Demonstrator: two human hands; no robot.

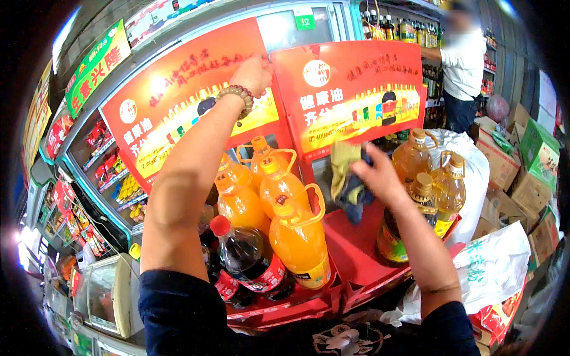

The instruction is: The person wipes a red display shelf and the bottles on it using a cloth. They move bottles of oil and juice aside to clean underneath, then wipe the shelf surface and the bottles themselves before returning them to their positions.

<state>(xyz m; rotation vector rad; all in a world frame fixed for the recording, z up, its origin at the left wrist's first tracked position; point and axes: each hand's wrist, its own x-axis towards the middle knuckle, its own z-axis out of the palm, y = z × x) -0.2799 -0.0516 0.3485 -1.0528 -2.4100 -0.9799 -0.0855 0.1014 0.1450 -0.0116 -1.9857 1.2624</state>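
Note:
My left hand (253, 78), with a beaded bracelet (238, 99) at the wrist, is curled at the upper right edge of the left red display board (187, 75). Its fingertips are partly hidden. In my right hand (379, 175) hangs a yellow and dark-blue cloth (349, 178), somewhat blurred, before the lower part of the right red display board (356, 89). Below the left board stand several large bottles of orange drink (296, 240) and dark cola bottles (249, 256) with red caps. Cooking-oil bottles (447, 191) stand right of my right hand on the red shelf (352, 244).
A person (463, 66) in a white top stands at the back right by shelves of bottles (414, 31). Cardboard boxes (498, 151) and a white sack (461, 151) are at right. A glass-fronted cabinet (107, 293) and snack shelves (107, 164) line the left.

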